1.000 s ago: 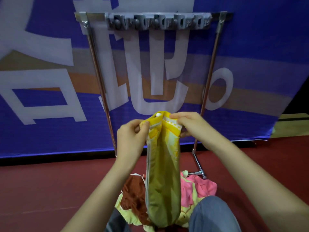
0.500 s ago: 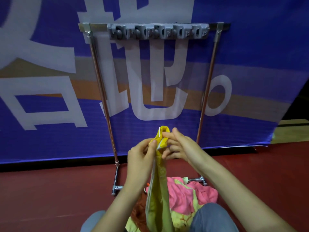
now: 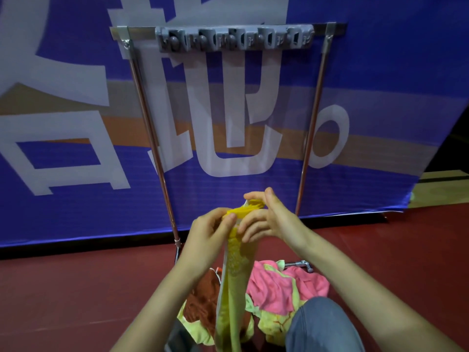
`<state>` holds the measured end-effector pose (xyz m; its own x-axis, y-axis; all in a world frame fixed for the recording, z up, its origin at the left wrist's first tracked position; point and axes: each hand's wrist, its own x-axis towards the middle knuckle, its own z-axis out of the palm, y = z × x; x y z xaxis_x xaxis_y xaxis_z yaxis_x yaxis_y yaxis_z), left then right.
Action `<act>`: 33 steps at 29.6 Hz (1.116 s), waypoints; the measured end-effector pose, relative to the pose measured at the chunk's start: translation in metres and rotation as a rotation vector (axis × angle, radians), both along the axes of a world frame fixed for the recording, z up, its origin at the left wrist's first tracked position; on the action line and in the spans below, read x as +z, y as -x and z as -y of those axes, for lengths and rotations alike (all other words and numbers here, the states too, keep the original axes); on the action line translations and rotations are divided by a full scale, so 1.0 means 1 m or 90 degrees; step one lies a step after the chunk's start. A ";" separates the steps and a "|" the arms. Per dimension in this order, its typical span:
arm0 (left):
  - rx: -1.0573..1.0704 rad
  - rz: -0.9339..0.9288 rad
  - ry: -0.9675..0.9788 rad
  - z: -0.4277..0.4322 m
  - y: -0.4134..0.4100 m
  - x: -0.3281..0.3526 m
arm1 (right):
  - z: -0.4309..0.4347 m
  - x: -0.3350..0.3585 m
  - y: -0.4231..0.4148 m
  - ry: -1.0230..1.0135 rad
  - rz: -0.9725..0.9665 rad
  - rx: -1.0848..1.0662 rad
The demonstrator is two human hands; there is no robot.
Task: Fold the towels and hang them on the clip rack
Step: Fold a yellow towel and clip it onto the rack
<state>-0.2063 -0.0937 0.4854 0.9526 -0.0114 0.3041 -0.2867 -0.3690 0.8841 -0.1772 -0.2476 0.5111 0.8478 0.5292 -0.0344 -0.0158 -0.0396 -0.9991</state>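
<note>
Judging from the clip rack [image 3: 234,39], whose grey clips all hang bare, no towel is up yet, so the task looks to be in its early part. One yellow towel [image 3: 234,288] is in hand and seems already folded lengthwise into a narrow strip; clipping it is what remains for this piece. It hangs from the hands down between the person's knees, well below the clips, and its lower end runs out of the bottom of the view. Its top edge is bunched into bright yellow pleats, with a pale border down the left side and a soft, nubbly weave. The left hand [image 3: 208,232] pinches that top edge between thumb and fingers [image 3: 229,221]. The right hand [image 3: 272,219] grips it from the other side, thumb raised. Behind the strip, on the red floor [image 3: 76,288], a crumpled pile of towels [image 3: 286,285], pink, rust-brown and pale green, is left to fold.
</note>
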 end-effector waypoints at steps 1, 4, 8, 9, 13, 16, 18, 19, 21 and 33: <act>-0.012 0.000 -0.011 -0.002 -0.001 0.001 | 0.003 0.000 0.000 0.020 0.027 -0.007; -0.045 0.002 -0.015 -0.008 0.001 0.003 | 0.013 -0.001 0.001 0.040 0.105 -0.028; -0.059 0.004 -0.029 -0.014 0.001 0.008 | 0.024 -0.002 -0.005 0.089 0.175 -0.017; -0.061 0.006 -0.029 -0.016 0.000 0.009 | 0.025 -0.003 -0.006 0.113 0.193 -0.010; -0.065 0.027 -0.065 -0.016 0.000 0.012 | 0.030 0.000 -0.007 0.263 0.310 -0.003; -0.052 0.070 -0.128 -0.014 0.003 0.022 | 0.028 0.007 -0.010 0.489 0.526 -0.043; -0.034 0.152 -0.145 -0.014 0.006 0.045 | 0.023 0.027 -0.007 0.421 0.618 -0.111; -0.023 0.218 -0.149 -0.015 0.007 0.061 | 0.020 0.042 -0.003 0.320 0.637 -0.133; 0.014 0.363 -0.179 -0.017 0.005 0.094 | 0.016 0.069 -0.005 0.113 0.636 -0.167; 0.045 0.218 -0.123 -0.023 -0.034 0.074 | 0.000 0.064 -0.032 0.049 0.435 -0.202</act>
